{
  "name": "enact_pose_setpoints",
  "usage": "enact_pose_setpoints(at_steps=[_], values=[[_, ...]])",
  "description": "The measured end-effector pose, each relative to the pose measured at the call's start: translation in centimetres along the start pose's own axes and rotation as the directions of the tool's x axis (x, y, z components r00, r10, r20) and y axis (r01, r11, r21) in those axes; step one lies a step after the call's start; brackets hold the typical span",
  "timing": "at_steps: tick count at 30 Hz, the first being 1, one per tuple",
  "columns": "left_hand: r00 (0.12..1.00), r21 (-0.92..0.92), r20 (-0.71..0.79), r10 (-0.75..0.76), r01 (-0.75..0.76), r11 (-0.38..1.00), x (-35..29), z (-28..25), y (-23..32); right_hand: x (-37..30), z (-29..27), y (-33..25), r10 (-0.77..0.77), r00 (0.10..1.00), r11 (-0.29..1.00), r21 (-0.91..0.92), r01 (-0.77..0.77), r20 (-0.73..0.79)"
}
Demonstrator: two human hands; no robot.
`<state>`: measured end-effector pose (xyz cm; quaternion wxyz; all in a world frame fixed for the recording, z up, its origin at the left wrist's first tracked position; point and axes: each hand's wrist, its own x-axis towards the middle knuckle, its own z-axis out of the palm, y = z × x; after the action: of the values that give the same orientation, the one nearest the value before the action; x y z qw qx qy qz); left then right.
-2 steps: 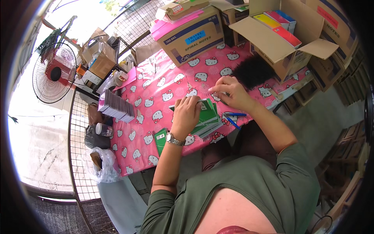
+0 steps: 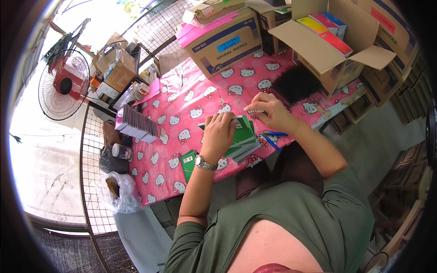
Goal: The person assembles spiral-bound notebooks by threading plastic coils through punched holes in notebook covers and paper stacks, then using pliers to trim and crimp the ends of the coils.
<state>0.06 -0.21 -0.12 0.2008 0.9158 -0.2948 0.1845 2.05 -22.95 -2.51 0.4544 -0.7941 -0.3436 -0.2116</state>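
My left hand is closed over the top edge of a green-covered notebook, which rests on a small stack of green notebooks. Just to the right, my right hand pinches a thin spiral binding coil near the notebook's top right corner. How far the coil runs into the pages cannot be made out. Blue-handled pliers lie beside the stack, below my right hand. Another green spiral notebook lies left of my watch-wearing wrist.
A black bristly heap, perhaps loose coils, lies beyond my right hand. An open carton with coloured notebooks and a closed carton stand at the back. Lined-up notebooks, a jar and a fan are on the left.
My right hand has shifted very slightly, its fingertips closing nearer together on the coil. My left hand stays on the notebook.
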Motion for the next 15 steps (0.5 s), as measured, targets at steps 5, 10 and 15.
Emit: enact_pose_setpoints(at_steps=[5,10,15], values=[[1.000,0.015,0.001,-0.007,0.007,1.000,-0.2,0.1,0.5,-0.5,-0.2,-0.5,0.109,0.994,0.974,0.197,-0.108,0.007],[1.000,0.050,-0.024,0.007,-0.006,0.999,0.0,0.3,0.7,0.0,-0.6,-0.4,0.078,0.995,0.962,0.258,-0.093,0.068],[0.999,0.024,-0.054,0.009,-0.007,1.000,0.3,0.5,1.1,0.8,-1.4,-1.1,0.506,0.757,0.738,0.247,-0.628,0.413]])
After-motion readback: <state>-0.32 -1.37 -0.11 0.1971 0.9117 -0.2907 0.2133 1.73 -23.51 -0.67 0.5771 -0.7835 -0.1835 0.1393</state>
